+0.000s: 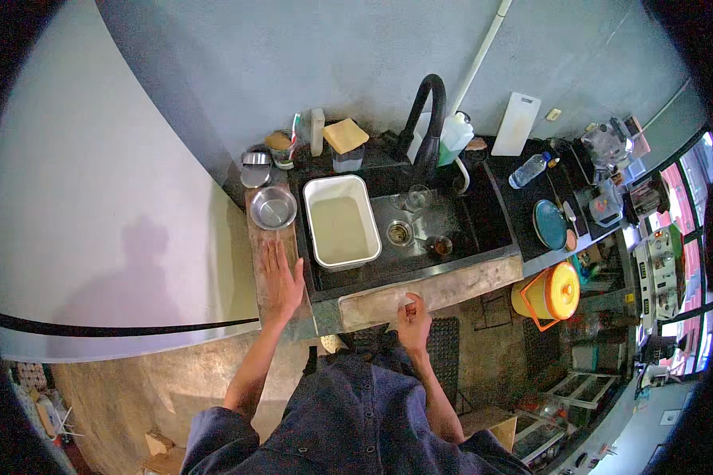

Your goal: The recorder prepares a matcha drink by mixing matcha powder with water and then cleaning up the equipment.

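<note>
My left hand (282, 285) lies spread, palm down, on the worn wooden board (267, 270) left of the sink. Just beyond its fingertips sits a round stainless steel bowl (273, 208). My right hand (415, 320) is loosely curled near the wooden front edge (445, 289) of the counter, with nothing visible in it; whether it touches the wood is unclear. Between and beyond my hands, a white rectangular tub (377, 243) of cloudy liquid stands in the black sink (475, 208). Two clear glasses (417, 198), (441, 244) are near the drain (399, 232).
A black faucet (432, 124) arches over the sink. Behind it stand a toothbrush cup (283, 155), a yellow sponge (346, 135) on a container and a jug of green liquid (455, 139). Rightward are a water bottle (529, 171), a blue plate (550, 224) and a lidded yellow bucket (546, 292).
</note>
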A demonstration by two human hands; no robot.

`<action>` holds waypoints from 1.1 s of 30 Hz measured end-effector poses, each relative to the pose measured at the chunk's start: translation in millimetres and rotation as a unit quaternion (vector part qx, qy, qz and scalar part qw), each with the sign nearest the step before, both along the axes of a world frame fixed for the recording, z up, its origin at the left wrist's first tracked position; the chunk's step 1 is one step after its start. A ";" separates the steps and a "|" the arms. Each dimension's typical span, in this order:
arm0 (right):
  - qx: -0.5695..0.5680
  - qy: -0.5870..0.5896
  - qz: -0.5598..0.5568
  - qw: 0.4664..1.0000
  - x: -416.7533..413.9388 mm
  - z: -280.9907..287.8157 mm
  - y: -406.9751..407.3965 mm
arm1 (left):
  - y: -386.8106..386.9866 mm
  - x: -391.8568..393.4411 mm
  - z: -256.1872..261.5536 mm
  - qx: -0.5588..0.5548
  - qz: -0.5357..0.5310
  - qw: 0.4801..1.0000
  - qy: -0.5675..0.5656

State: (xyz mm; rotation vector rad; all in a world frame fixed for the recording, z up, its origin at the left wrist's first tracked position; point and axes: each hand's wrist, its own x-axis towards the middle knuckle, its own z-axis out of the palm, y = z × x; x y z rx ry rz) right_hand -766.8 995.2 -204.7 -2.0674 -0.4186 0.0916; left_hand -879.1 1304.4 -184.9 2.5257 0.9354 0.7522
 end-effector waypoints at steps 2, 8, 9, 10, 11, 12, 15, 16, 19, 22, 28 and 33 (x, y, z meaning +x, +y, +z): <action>0.001 -0.015 -0.009 1.000 2.8 1.2 -1.5 | -4.4 6.3 21.7 -0.001 -0.015 1.000 -0.025; -0.021 -0.001 -0.038 0.999 11.0 -17.7 -15.1 | -68.7 32.7 50.4 -0.126 -0.114 0.984 -0.057; -0.026 -0.012 -0.027 0.999 11.2 -12.5 -14.9 | -83.3 33.6 51.3 -0.155 -0.147 0.977 -0.030; -0.030 -0.023 -0.013 0.999 11.5 -5.8 -13.0 | -94.6 33.4 48.5 -0.154 -0.150 0.976 -0.028; -0.029 -0.022 -0.016 0.999 10.7 0.7 -11.2 | -105.4 32.6 43.9 -0.162 -0.201 0.966 -0.015; -0.018 -0.009 -0.030 0.999 10.6 7.2 -12.9 | -117.4 34.9 38.8 -0.171 -0.256 0.951 -0.003; -0.029 -0.033 -0.059 0.997 19.8 7.9 -26.8 | -148.4 38.0 26.0 -0.115 -0.300 0.947 -0.022; -0.051 -0.072 -0.070 0.994 24.9 8.1 -33.8 | -155.3 41.7 20.4 -0.119 -0.314 0.942 -0.026; -0.088 -0.154 -0.093 0.980 58.3 28.4 -57.4 | -171.5 52.9 9.5 -0.081 -0.351 0.933 -0.016; -0.118 -0.156 -0.142 0.970 119.3 -8.1 -105.0 | -183.4 66.1 -8.3 -0.054 -0.358 0.932 0.027; -0.319 -0.085 -0.254 0.909 232.7 -34.3 -171.6 | -195.0 88.0 -21.0 -0.036 -0.295 0.944 0.144; -0.427 -0.094 -0.186 0.880 273.8 -46.0 -166.5 | -199.5 92.8 -28.0 0.024 -0.256 0.942 0.217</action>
